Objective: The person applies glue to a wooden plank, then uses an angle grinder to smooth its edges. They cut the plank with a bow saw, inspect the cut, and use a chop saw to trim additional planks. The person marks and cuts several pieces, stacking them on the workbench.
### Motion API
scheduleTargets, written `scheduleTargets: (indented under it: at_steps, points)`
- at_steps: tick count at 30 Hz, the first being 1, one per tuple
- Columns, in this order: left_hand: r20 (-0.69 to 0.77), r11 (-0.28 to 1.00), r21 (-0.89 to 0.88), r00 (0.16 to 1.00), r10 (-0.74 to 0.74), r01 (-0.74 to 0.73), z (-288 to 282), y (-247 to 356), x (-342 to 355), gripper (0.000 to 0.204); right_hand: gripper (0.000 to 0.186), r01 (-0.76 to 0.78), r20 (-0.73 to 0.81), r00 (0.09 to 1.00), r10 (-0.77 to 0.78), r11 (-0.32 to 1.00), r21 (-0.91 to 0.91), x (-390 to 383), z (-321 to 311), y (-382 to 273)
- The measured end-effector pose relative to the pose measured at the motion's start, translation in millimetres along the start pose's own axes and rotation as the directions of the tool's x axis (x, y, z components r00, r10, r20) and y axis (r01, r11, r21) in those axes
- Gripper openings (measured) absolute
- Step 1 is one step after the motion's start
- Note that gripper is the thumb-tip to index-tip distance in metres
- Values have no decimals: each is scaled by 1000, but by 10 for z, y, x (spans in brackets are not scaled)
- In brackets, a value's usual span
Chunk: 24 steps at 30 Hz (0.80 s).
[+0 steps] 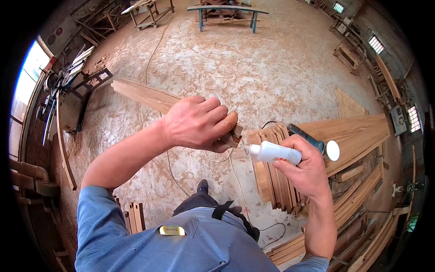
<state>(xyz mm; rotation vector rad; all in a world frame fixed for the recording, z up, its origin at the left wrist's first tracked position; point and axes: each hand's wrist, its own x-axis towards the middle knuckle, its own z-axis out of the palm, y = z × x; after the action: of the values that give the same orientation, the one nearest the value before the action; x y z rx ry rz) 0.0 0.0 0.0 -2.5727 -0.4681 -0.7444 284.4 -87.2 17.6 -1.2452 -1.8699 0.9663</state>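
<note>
My left hand (199, 122) is closed around a long wooden board (145, 95), which stretches away to the upper left. Just past my fingers, the board's notched near end (237, 136) shows. In my right hand (306, 165) is a white squeeze bottle (276, 153), tilted on its side with its narrow nozzle toward that board end. A small gap seems to lie between nozzle and wood, though whether they touch I cannot tell. Below and right of the bottle stands a stack of shaped wooden pieces (276, 190).
A dark power tool (306, 136) and a round white lid-like disc (332, 150) lie by a wide wooden panel (353, 136) on the right. Cables (170, 167) run over the floor. A machine (72, 104) stands left, a blue-legged bench (226, 9) far ahead. Upright wood pieces (134, 217) are near my left side.
</note>
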Motion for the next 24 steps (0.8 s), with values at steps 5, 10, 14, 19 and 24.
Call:
scheduleTargets:
  at_steps: [5, 10, 14, 19, 24]
  points:
    - [8, 1000, -18, 1000, -13, 13, 51, 37, 70, 40, 24, 7, -15, 1000, -8, 999, -53, 34, -81, -50]
    - [53, 998, -69, 999, -1, 5, 25, 34, 104, 42, 23, 39, -5, 999, -40, 993, -112, 53, -87, -77]
    - [54, 997, -80, 998, -11, 15, 40, 52, 104, 42, 24, 37, 13, 999, -36, 988, -148, 73, -75, -92]
    - [70, 996, -78, 997, -25, 31, 60, 66, 95, 43, 22, 73, 10, 997, -72, 983, -171, 86, -46, -84]
    - [106, 995, -87, 994, -41, 50, 60, 83, 91, 43, 23, 85, 16, 996, -84, 978, -190, 109, -34, -72]
